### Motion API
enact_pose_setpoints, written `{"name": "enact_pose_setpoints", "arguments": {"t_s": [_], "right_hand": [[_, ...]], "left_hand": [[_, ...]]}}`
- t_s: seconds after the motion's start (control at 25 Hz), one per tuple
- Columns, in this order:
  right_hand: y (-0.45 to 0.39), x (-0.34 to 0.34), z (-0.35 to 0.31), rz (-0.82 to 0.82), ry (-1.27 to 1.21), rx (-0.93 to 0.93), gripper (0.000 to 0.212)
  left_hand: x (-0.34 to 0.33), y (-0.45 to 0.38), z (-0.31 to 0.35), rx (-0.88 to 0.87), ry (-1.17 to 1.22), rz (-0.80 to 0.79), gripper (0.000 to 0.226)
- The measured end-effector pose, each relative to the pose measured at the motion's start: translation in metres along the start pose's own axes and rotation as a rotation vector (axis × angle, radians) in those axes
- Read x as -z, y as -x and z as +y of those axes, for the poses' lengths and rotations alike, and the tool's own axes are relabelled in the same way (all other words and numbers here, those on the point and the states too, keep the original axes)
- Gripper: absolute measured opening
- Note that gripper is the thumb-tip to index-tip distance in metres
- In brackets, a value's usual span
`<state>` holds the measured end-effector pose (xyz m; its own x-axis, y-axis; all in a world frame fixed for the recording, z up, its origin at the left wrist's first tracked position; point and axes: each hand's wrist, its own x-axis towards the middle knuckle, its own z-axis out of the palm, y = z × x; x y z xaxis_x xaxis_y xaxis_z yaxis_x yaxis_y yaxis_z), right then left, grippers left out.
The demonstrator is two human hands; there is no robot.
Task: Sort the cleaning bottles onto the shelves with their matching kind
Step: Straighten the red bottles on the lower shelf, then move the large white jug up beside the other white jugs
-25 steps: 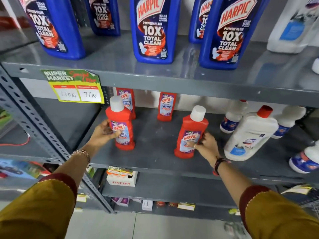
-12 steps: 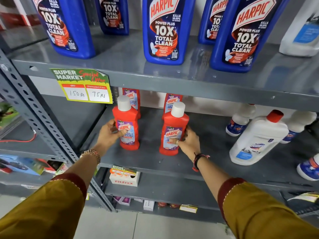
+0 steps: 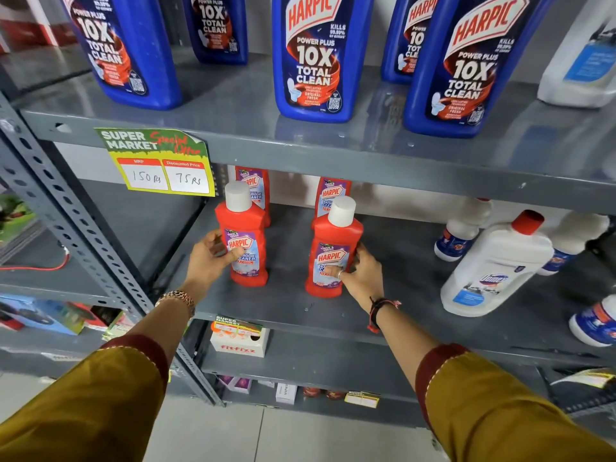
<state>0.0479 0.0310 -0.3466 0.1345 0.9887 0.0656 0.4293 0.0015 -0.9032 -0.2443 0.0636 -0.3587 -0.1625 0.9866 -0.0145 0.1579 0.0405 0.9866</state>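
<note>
Two red Harpic bottles with white caps stand upright on the grey middle shelf (image 3: 286,305). My left hand (image 3: 208,260) grips the left red bottle (image 3: 243,235). My right hand (image 3: 361,276) grips the right red bottle (image 3: 333,241) from its right side. Two more red bottles (image 3: 255,188) stand behind them at the back of the shelf. To the right on the same shelf are white bottles, the nearest one (image 3: 493,268) with a red cap. Several blue Harpic bottles (image 3: 316,58) line the shelf above.
A yellow price tag (image 3: 160,161) hangs from the upper shelf's front edge. A perforated grey upright (image 3: 63,215) frames the left side. A small Fitfizz box (image 3: 240,340) sits on the shelf below. Another rack with boxes stands at the left.
My right hand slid the right red bottle leftward along the shelf, from beside the white bottles to near the left red bottle. My left hand stayed on its bottle.
</note>
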Motion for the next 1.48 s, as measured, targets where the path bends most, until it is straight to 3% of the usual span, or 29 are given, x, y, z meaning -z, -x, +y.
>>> {"name": "enact_pose_setpoints", "arguments": {"t_s": [0.12,0.2,0.36,0.56,0.84,1.0,1.16,1.28,1.48], "right_hand": [[0.003,0.005,0.004,-0.067,-0.017,-0.007,0.061],[0.011,0.016,0.016,-0.078,-0.003,-0.033,0.062],[0.037,0.059,0.053,0.028,0.092,-0.06,0.035],[0.081,0.143,0.103,0.196,0.158,-0.175,0.016],[0.086,0.261,0.14,0.421,0.177,-0.247,0.023],[0.053,0.296,0.142,0.355,0.074,-0.261,0.042],[0.015,0.307,0.134,0.096,0.069,-0.194,0.055],[-0.004,0.307,0.131,-0.049,0.105,-0.168,0.043],[0.01,0.312,0.128,-0.012,0.081,-0.084,0.02]], "left_hand": [[-0.004,0.016,-0.015,0.073,-0.079,0.123,0.058],[-0.007,0.035,-0.033,0.119,-0.224,0.192,0.045],[-0.018,0.068,-0.057,0.015,-0.407,0.058,0.003],[-0.073,0.096,-0.059,-0.13,-0.44,-0.198,0.029],[-0.218,0.121,-0.029,-0.253,-0.389,-0.396,0.036],[-0.313,0.126,0.013,-0.222,-0.216,-0.455,0.029],[-0.388,0.11,0.071,-0.178,-0.122,-0.493,0.042],[-0.41,0.101,0.083,-0.125,-0.091,-0.475,0.038],[-0.408,0.124,0.081,-0.115,-0.074,-0.413,0.04]]}}
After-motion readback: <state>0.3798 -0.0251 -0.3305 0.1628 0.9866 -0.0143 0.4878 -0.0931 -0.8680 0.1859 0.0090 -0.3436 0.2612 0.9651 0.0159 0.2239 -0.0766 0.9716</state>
